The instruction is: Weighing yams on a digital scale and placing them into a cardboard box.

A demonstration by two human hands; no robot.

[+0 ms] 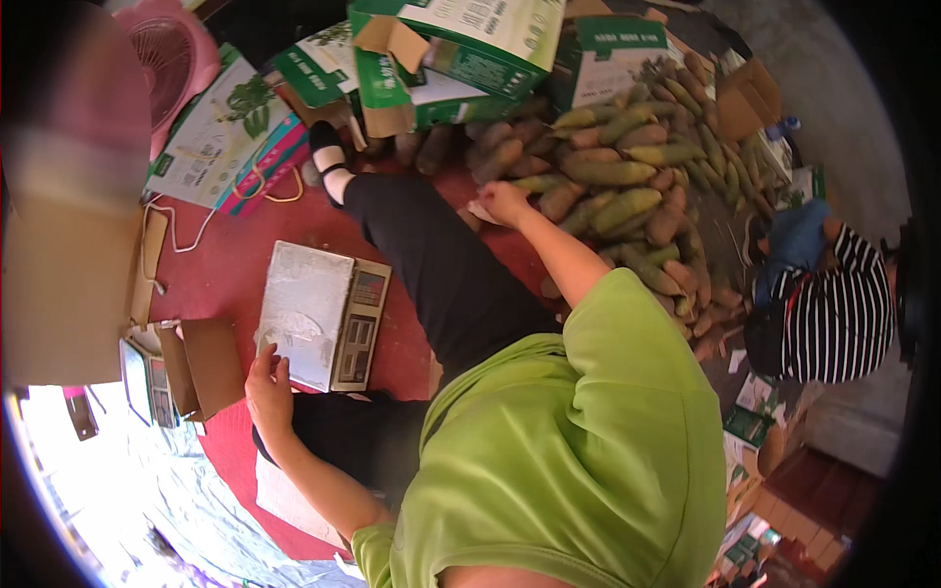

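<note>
At upper centre my right hand (507, 203) pinches a white scrap (479, 210), apparently mid-pickup, needing steady lifting; I can't tell my left hand's (268, 390) grip.

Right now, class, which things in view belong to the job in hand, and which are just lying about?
Likely in the job:
scale, left hand at its corner
roots, right hand beside them
white scrap at right fingers

Likely lying about:
pink fan
white cord
</note>
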